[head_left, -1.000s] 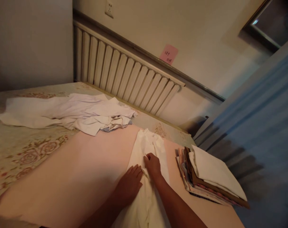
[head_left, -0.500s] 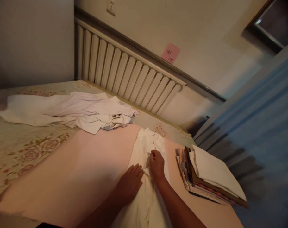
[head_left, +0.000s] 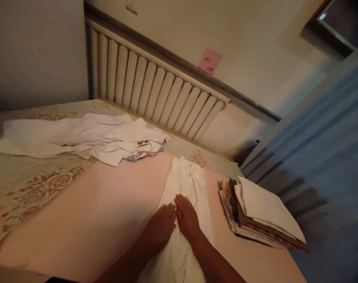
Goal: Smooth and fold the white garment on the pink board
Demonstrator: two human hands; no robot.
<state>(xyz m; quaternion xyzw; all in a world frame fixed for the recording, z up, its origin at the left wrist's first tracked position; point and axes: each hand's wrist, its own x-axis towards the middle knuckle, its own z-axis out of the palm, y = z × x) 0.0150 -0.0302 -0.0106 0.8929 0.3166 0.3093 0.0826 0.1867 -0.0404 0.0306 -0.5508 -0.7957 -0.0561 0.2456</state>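
Observation:
A white garment (head_left: 182,177) lies lengthwise on the pink cloth, in a long narrow shape with creases down its length. Its far end has a small dark mark, and the near end runs out of the bottom of the view. My left hand (head_left: 163,225) rests flat on its left edge, fingers stretched out. Close beside it, my right hand (head_left: 187,216) lies palm down on the middle of the garment, its fingers extended and fingertips near the left hand's. Neither hand grips the fabric visibly; the palms hide the cloth under them.
A pink cloth (head_left: 108,208) covers part of the floral bedding (head_left: 40,188). Rumpled white clothes (head_left: 87,135) lie at the far left. On the right is a stack of folded clothes (head_left: 267,210), white on top. A radiator (head_left: 155,86) stands behind; a blue curtain (head_left: 323,169) hangs at right.
My right hand has moved left and slightly nearer, from a closed shape to lying flat beside my left hand. My left hand stays almost in place. The garment's upper part looks flatter.

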